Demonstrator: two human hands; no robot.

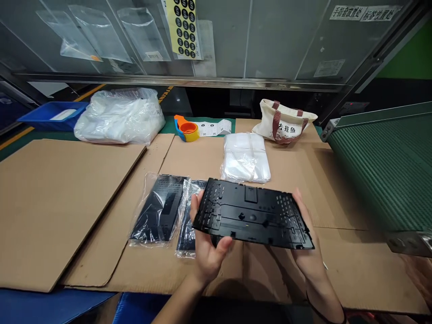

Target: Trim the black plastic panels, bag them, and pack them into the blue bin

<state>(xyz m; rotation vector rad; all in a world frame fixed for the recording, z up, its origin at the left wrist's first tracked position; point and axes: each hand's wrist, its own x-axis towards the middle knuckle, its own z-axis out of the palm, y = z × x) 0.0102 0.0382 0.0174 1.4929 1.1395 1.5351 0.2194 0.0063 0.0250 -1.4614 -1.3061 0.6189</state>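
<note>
A black plastic cover panel point(254, 216) with slotted vents near both ends is held up over the cardboard, its moulded inner side facing me. My left hand point(209, 252) grips its left end, thumb at the near edge and fingers behind. Around the right end, my right hand point(307, 247) is closed, its fingers partly hidden by the panel. Just left of my left hand lie two similar black panels in clear plastic bags, one bagged panel point(160, 209) fully in sight and the other bagged panel point(186, 236) partly covered by my hand and the held panel.
A stack of clear bags point(245, 157) lies beyond the panel. Behind it are a tape roll point(189, 130) and a cloth bag point(285, 121). A cardboard sheet point(60, 202) covers the left; a green conveyor belt point(388, 162) stands right. A plastic-wrapped bundle point(119, 117) and blue tray point(54, 112) sit back left.
</note>
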